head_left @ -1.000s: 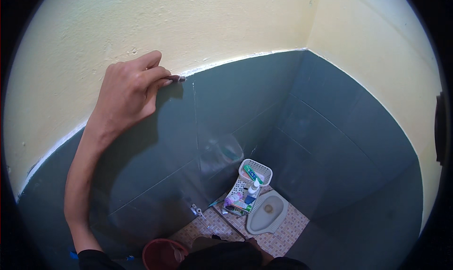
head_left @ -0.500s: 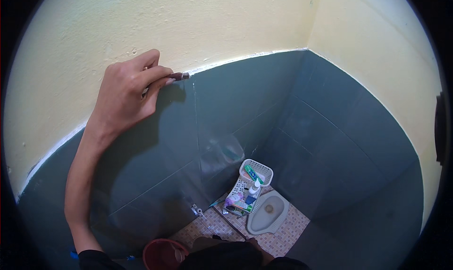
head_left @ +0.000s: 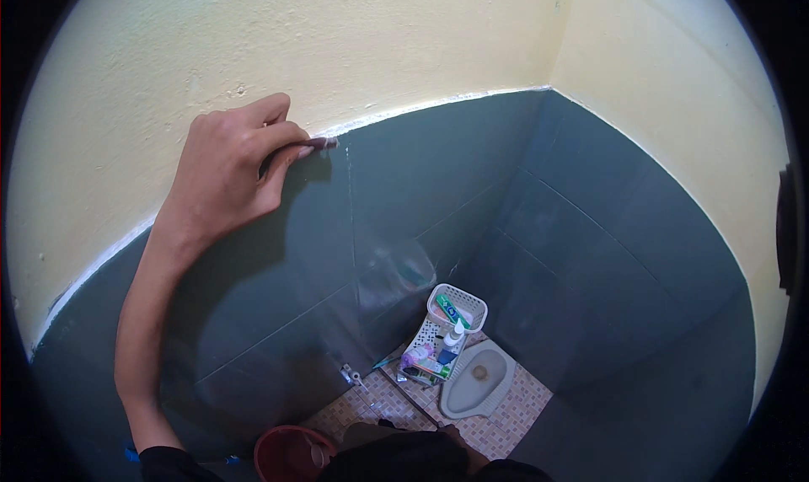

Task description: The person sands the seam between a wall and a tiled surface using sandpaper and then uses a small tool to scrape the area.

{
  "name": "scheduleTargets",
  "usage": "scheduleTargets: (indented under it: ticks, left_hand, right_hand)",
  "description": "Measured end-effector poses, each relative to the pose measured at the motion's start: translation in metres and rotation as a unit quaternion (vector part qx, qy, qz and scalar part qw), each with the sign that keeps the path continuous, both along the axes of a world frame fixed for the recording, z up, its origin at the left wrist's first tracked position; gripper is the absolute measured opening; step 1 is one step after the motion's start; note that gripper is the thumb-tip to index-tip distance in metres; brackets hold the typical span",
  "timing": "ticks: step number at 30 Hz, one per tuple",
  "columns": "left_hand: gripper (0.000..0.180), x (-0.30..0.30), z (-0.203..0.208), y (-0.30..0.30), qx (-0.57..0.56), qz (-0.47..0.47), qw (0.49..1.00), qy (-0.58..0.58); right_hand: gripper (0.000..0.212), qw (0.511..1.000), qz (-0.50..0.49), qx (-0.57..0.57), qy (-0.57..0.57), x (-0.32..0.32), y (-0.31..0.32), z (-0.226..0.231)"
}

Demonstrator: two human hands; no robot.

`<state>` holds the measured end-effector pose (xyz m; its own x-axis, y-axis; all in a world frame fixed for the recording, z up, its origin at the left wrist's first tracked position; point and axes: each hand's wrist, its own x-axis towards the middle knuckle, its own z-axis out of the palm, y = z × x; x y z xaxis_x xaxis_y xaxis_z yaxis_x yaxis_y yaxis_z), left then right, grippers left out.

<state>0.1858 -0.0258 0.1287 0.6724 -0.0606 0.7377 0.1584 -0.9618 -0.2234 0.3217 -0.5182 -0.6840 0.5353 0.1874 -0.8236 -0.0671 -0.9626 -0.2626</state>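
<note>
My left hand (head_left: 227, 162) is raised to the wall, its thumb and fingers pinching a small dark brown strip (head_left: 323, 143). The strip's pale-smeared tip lies at the rough white line (head_left: 404, 109) where the cream painted wall (head_left: 379, 35) meets the dark grey-green tiles (head_left: 438, 157). A vertical tile joint runs down just beside that tip. The strip's other end is hidden in my fingers. At the lower edge, a small bit of skin by a black sleeve seems to be my right hand (head_left: 455, 436); its fingers are too small and dark to make out.
Far below, a grey squat toilet (head_left: 479, 381) is set in the patterned floor tiles (head_left: 522, 398). White plastic baskets (head_left: 482, 318) beside it hold a pump bottle (head_left: 455, 337) and tubes. A tap (head_left: 352, 376) juts from the wall above a red bucket (head_left: 282, 457).
My left hand has shifted slightly downward, and the brown strip's tip now sits a little lower at the white line. Nothing else has visibly moved.
</note>
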Motion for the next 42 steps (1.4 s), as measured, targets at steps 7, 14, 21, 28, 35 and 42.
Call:
scheduleTargets:
  ticks: [7, 14, 21, 28, 35, 42]
  left_hand:
    - [0.012, 0.001, -0.002, 0.003, -0.025, -0.032, 0.998, -0.040]
    - [0.005, 0.000, -0.001, 0.000, 0.005, 0.011, 1.000, -0.005]
    - [0.005, 0.001, -0.003, 0.000, 0.003, 0.013, 1.000, -0.001]
    - [0.013, 0.000, -0.003, 0.002, 0.007, -0.011, 1.000, -0.011]
    - [0.013, 0.003, 0.000, 0.000, 0.002, -0.026, 0.999, -0.019]
    - [0.013, 0.003, -0.004, 0.003, 0.000, -0.017, 1.000, -0.014]
  right_hand:
    - [0.049, 1.000, -0.026, 0.003, 0.004, -0.002, 0.001, -0.006]
    - [0.050, 0.997, 0.073, 0.011, 0.009, 0.005, -0.011, -0.046]
    - [0.053, 1.000, -0.008, -0.007, 0.005, -0.002, 0.002, -0.003]
    - [0.056, 0.999, -0.036, -0.022, -0.005, -0.006, 0.011, 0.027]
    - [0.057, 1.000, -0.029, -0.001, 0.005, -0.001, 0.002, 0.014]
    - [0.052, 0.998, -0.050, -0.024, 0.000, -0.006, 0.007, 0.027]
